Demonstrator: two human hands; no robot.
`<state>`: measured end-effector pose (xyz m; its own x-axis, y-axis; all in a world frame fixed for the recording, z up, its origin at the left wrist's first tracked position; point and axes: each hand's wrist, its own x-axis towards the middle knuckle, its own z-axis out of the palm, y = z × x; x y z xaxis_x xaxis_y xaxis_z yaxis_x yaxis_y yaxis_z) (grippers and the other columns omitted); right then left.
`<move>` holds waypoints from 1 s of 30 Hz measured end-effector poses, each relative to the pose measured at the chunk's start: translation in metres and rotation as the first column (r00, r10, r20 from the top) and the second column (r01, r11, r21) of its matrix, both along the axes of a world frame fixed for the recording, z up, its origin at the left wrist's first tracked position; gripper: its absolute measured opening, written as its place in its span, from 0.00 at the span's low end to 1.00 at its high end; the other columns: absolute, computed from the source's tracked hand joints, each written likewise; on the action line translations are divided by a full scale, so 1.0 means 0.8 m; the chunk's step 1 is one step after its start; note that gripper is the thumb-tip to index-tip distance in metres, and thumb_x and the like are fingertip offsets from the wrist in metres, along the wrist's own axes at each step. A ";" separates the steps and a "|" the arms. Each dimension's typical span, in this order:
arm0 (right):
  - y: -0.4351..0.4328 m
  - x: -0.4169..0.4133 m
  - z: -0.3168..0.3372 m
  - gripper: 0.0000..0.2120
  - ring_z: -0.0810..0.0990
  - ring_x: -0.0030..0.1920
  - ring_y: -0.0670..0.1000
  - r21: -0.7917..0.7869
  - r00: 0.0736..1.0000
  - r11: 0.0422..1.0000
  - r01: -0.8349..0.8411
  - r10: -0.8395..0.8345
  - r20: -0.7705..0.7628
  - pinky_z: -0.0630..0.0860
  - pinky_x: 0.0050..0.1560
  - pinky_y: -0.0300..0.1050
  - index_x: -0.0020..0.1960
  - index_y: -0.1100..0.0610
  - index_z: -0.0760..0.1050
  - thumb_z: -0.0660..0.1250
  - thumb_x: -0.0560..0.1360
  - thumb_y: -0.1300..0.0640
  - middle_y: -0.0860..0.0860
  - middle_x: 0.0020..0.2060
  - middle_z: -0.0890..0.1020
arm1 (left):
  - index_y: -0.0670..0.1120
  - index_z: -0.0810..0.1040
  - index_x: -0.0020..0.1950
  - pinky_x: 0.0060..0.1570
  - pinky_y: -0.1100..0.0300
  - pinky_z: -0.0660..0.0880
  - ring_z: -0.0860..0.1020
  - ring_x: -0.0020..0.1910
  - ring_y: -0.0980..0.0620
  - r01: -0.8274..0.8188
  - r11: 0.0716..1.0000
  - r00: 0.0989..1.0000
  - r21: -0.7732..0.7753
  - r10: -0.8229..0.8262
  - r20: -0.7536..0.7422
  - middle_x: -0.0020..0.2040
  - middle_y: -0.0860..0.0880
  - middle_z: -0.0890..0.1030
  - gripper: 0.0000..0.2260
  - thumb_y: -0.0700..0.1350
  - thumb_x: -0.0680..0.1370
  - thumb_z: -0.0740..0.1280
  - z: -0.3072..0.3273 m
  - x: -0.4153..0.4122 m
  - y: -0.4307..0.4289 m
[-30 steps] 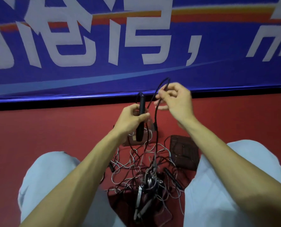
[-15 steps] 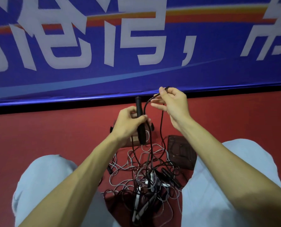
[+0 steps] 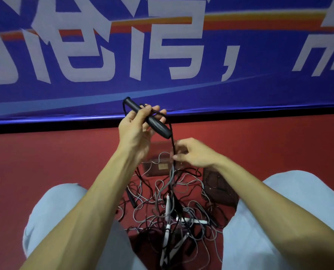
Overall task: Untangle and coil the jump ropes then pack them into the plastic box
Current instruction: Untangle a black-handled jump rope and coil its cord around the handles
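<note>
My left hand (image 3: 137,127) grips a black jump-rope handle (image 3: 149,118), raised and tilted, with a turn of black cord over its fingers. The black cord (image 3: 173,142) drops from the handle to my right hand (image 3: 193,153), which pinches it lower down. Below, the cord runs into a tangle of black and grey ropes (image 3: 172,211) with white handles (image 3: 168,209) on the red floor between my knees. A brown translucent plastic box (image 3: 154,168) lies beyond the tangle, partly hidden by my hands.
A dark brown lid or second box part (image 3: 218,190) lies right of the tangle by my right knee. A blue banner wall (image 3: 162,55) rises just behind the box. My legs in light trousers (image 3: 279,221) flank the pile.
My left hand has lifted and tilted the black handle up toward the banner. My right hand let go near the top and dropped down the cord, now pinching it lower.
</note>
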<state>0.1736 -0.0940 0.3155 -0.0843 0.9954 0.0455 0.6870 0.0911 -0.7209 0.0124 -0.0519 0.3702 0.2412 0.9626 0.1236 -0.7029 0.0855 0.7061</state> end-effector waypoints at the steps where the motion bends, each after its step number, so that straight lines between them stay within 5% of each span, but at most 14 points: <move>1: 0.002 -0.001 0.001 0.06 0.82 0.43 0.49 0.062 0.996 0.995 0.078 -0.080 0.041 0.78 0.51 0.48 0.45 0.54 0.80 0.71 0.73 0.65 0.54 0.43 0.85 | 0.41 0.73 0.47 0.43 0.57 0.82 0.85 0.42 0.46 -0.003 1.000 1.000 -0.007 0.003 0.011 0.41 0.44 0.83 0.02 0.36 0.80 0.65 -0.001 0.000 0.001; 3: 0.001 -0.004 0.012 0.09 0.83 0.41 0.51 0.239 0.975 0.946 0.219 -0.224 -0.006 0.79 0.46 0.45 0.41 0.51 0.79 0.72 0.71 0.65 0.52 0.38 0.85 | 0.40 0.72 0.48 0.45 0.56 0.82 0.84 0.43 0.46 -0.021 1.000 1.000 0.005 0.021 -0.013 0.44 0.43 0.83 0.03 0.39 0.80 0.65 -0.004 -0.001 0.004; 6: -0.004 -0.009 0.026 0.11 0.83 0.38 0.51 0.347 0.908 0.872 0.345 -0.217 -0.358 0.82 0.37 0.45 0.41 0.51 0.78 0.69 0.73 0.67 0.53 0.35 0.84 | 0.41 0.72 0.50 0.47 0.55 0.82 0.84 0.43 0.47 -0.044 0.998 0.985 0.052 0.052 -0.167 0.48 0.42 0.83 0.04 0.41 0.81 0.65 -0.011 0.001 0.009; 10: -0.009 -0.007 0.025 0.09 0.84 0.39 0.52 0.262 0.894 0.887 0.381 -0.282 -0.347 0.83 0.35 0.45 0.43 0.54 0.79 0.67 0.75 0.67 0.51 0.34 0.82 | 0.41 0.76 0.52 0.46 0.54 0.81 0.84 0.41 0.47 0.009 0.992 0.858 0.130 0.059 -0.511 0.51 0.39 0.84 0.03 0.39 0.79 0.67 -0.028 0.008 0.003; 13: -0.006 -0.001 0.036 0.07 0.82 0.35 0.50 0.389 0.838 0.800 0.458 -0.241 -0.489 0.81 0.31 0.44 0.44 0.55 0.76 0.68 0.75 0.66 0.53 0.34 0.80 | 0.41 0.78 0.51 0.45 0.59 0.79 0.84 0.44 0.47 0.078 0.977 0.751 0.201 0.075 -0.656 0.51 0.37 0.84 0.03 0.37 0.78 0.68 -0.038 0.014 0.003; 19: 0.001 0.009 0.029 0.05 0.77 0.29 0.47 0.317 0.805 0.789 0.527 -0.343 -0.483 0.78 0.29 0.41 0.43 0.58 0.74 0.67 0.76 0.65 0.51 0.32 0.80 | 0.38 0.78 0.52 0.36 0.69 0.76 0.83 0.37 0.58 0.151 0.960 0.702 0.238 0.066 -0.710 0.48 0.40 0.84 0.05 0.36 0.77 0.69 -0.047 0.020 -0.003; 24: -0.005 0.007 0.045 0.08 0.78 0.28 0.44 0.304 0.714 0.786 0.538 -0.233 -0.660 0.78 0.30 0.39 0.42 0.57 0.72 0.64 0.78 0.67 0.54 0.33 0.79 | 0.42 0.81 0.52 0.49 0.58 0.79 0.83 0.45 0.52 0.272 0.922 0.632 0.275 0.044 -0.774 0.47 0.45 0.84 0.05 0.39 0.77 0.70 -0.053 0.024 -0.003; 30: -0.008 -0.001 0.053 0.07 0.78 0.28 0.45 0.270 0.640 0.808 0.523 -0.164 -0.751 0.79 0.31 0.40 0.43 0.59 0.73 0.63 0.79 0.66 0.55 0.35 0.79 | 0.44 0.81 0.51 0.48 0.62 0.78 0.80 0.43 0.58 0.330 0.877 0.589 0.350 0.099 -0.802 0.45 0.49 0.83 0.04 0.39 0.76 0.71 -0.058 0.027 -0.001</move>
